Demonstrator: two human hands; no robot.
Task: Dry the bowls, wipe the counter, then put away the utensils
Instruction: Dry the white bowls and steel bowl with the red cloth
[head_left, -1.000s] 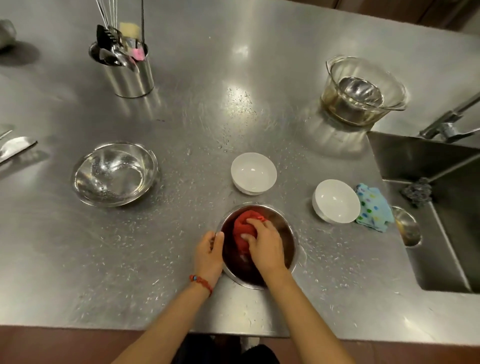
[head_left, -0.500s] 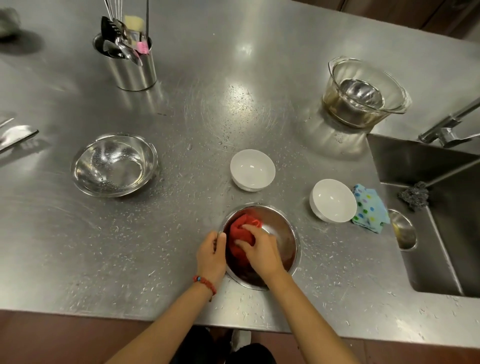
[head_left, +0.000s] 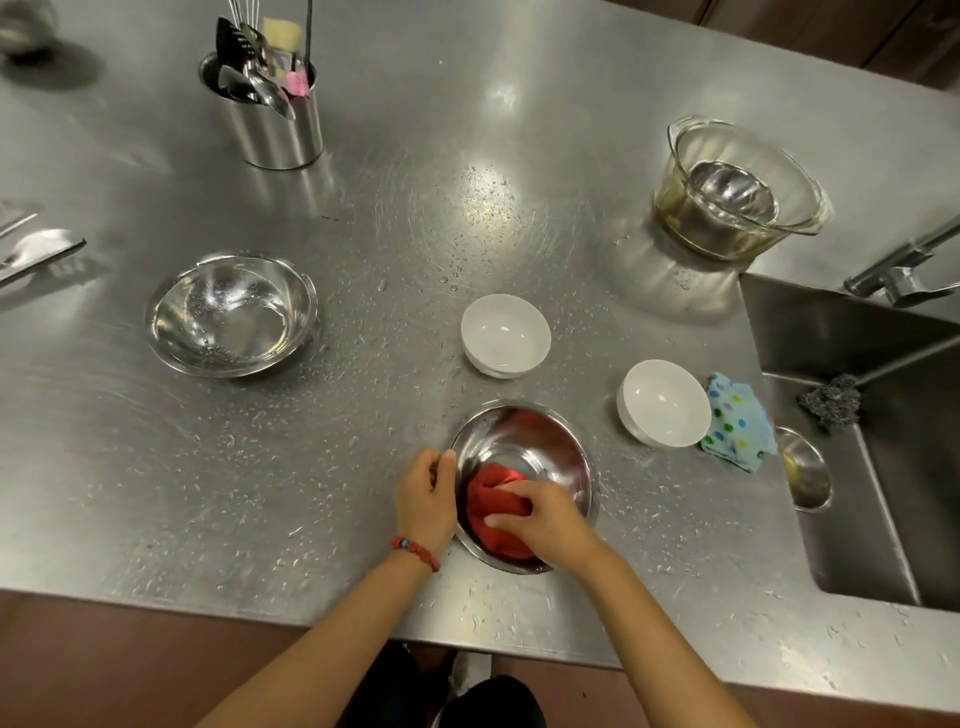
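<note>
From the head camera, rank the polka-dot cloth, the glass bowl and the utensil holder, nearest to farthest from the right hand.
From the right hand:
1. Polka-dot cloth, just right, by the sink.
2. Glass bowl, far right, behind the sink corner.
3. Utensil holder, far left, at the back.

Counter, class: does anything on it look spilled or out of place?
Yes. Water droplets are scattered across the steel counter, and the steel bowl on the left holds droplets inside. Nothing looks tipped or broken.

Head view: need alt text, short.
A right hand presses a red cloth inside a steel bowl whose rim the left hand grips, on a wet steel counter with two white bowls behind.
</note>
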